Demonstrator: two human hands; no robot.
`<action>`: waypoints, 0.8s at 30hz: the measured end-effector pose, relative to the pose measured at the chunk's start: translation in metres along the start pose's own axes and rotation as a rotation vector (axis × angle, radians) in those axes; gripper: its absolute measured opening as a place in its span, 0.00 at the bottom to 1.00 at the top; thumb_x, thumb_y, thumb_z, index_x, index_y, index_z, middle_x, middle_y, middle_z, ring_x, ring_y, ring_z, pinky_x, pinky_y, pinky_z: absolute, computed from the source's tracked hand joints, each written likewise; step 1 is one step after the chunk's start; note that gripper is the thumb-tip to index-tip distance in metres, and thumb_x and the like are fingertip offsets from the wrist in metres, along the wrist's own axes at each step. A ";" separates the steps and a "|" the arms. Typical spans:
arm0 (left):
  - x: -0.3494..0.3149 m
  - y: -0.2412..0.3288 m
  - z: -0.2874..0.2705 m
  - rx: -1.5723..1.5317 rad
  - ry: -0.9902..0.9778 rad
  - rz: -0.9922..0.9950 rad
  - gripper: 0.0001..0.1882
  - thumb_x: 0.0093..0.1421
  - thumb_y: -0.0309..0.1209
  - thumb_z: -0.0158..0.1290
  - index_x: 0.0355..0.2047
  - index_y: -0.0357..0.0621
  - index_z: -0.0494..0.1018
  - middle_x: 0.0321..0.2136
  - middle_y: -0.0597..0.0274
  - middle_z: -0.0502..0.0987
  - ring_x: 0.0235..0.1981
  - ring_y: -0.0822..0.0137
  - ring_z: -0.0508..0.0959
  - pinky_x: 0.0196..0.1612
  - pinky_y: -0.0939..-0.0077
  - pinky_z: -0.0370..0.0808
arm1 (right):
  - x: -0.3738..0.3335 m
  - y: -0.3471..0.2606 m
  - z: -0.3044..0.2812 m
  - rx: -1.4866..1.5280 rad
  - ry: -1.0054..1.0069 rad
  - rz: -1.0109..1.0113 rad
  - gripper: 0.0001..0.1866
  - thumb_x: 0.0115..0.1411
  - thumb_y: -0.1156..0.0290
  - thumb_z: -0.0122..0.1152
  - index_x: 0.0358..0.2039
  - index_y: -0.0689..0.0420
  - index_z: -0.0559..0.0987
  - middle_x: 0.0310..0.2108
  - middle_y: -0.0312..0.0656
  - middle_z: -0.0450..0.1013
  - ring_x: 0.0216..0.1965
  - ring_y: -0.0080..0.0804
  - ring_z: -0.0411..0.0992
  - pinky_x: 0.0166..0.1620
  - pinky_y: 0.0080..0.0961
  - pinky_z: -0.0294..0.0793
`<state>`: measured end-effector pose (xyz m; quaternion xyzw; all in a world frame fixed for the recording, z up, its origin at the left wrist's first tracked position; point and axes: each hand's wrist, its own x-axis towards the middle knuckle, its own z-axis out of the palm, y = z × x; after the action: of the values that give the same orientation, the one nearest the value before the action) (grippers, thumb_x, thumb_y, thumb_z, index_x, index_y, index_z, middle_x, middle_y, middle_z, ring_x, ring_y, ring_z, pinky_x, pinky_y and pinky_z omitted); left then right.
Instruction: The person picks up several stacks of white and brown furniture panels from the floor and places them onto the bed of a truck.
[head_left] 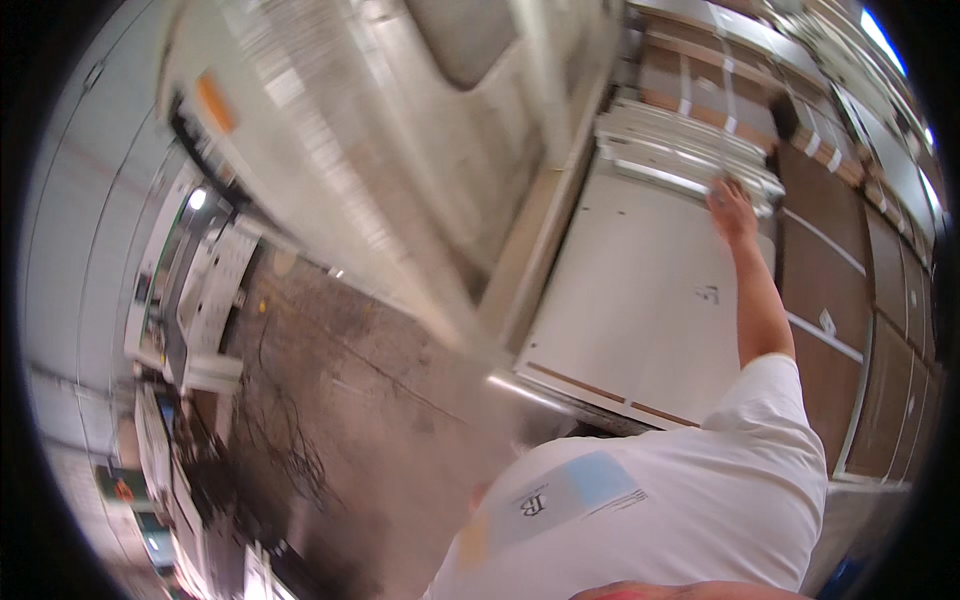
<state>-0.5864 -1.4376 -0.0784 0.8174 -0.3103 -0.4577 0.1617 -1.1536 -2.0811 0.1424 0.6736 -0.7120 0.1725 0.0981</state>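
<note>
My right arm stretches out to the right, and my right hand (733,208) is at the near end of a stack of long white strips (680,150). Its fingers appear curled over the edge of the strips, though blur softens the detail. Beneath the strips lies a wide white panel (630,270) with small dark holes and a dark mark on its face. Brown board edges (590,390) show along the panel's near side. My left hand cannot be made out; only a small skin-toned patch shows beside my white shirt.
A large cream-coloured body (400,150) with an orange patch looms at the upper left, heavily blurred. Strapped stacks of brown boards (820,240) stand on the right. Dark cables (295,450) lie on the concrete floor (380,420). Machinery (215,270) stands along the far left wall.
</note>
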 end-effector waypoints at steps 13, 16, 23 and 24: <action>-0.068 -0.223 0.065 -0.594 0.439 -0.164 0.24 0.64 0.45 0.55 0.54 0.42 0.77 0.52 0.52 0.79 0.54 0.53 0.77 0.54 0.60 0.75 | -0.377 -0.381 -0.151 1.367 -0.453 -0.962 0.21 0.71 0.64 0.46 0.24 0.63 0.76 0.25 0.42 0.75 0.26 0.34 0.72 0.33 0.28 0.70; -0.139 -0.206 -0.001 -0.373 0.336 -0.197 0.24 0.64 0.46 0.54 0.55 0.46 0.77 0.56 0.51 0.77 0.56 0.52 0.77 0.58 0.57 0.73 | -0.474 -0.485 -0.145 1.244 -0.845 -0.980 0.18 0.68 0.64 0.50 0.27 0.63 0.79 0.26 0.42 0.77 0.25 0.31 0.73 0.32 0.28 0.72; -0.256 -0.343 -0.053 -0.531 0.432 -0.574 0.23 0.62 0.44 0.55 0.54 0.47 0.78 0.46 0.51 0.82 0.48 0.55 0.81 0.52 0.60 0.77 | -0.595 -0.612 -0.064 0.869 -1.314 -0.929 0.17 0.67 0.62 0.54 0.30 0.63 0.82 0.26 0.41 0.79 0.24 0.27 0.76 0.32 0.25 0.73; -0.263 -0.370 -0.055 -0.682 0.534 -0.618 0.23 0.62 0.43 0.55 0.54 0.47 0.78 0.46 0.51 0.82 0.47 0.55 0.81 0.51 0.61 0.78 | -0.610 -0.629 -0.055 0.785 -1.339 -0.945 0.18 0.67 0.62 0.54 0.30 0.63 0.82 0.25 0.41 0.79 0.24 0.28 0.76 0.32 0.25 0.74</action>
<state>-0.5085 -0.9866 -0.0818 0.8597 0.1634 -0.3347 0.3495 -0.4891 -1.5165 0.0371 0.8398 -0.1599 -0.0829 -0.5121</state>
